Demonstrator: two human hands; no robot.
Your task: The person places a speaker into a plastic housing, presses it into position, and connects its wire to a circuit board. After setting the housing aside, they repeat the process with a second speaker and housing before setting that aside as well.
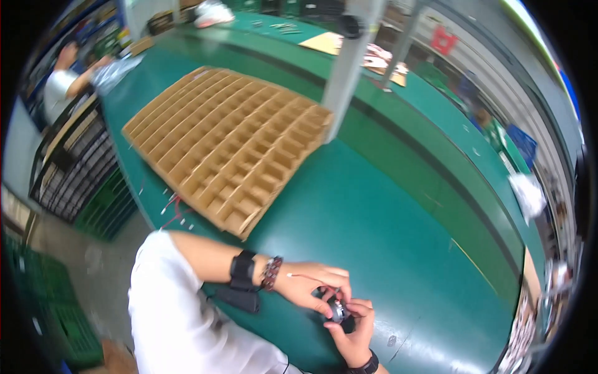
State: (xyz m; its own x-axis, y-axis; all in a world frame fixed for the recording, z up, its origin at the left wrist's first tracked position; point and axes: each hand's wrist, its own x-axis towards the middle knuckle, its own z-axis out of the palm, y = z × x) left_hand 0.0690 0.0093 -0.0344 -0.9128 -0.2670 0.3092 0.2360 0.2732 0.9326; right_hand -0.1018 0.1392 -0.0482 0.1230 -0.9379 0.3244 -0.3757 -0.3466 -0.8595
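Note:
Between my two hands is a small round part, dark and silvery, perhaps a little motor; the fingers partly cover it. My left hand reaches in from the left, with thumb and fingers closed on the part. A thin red wire with a white connector end runs across the back of this hand. From the lower right, my right hand pinches the same part between thumb and fingers. Just behind the left wrist, a black flat object lies on the green table.
A cardboard tray divided into many cells lies ahead to the left. Red wires with white connectors are by its near edge. A grey post rises beyond it. Green crates stand at left, below another person.

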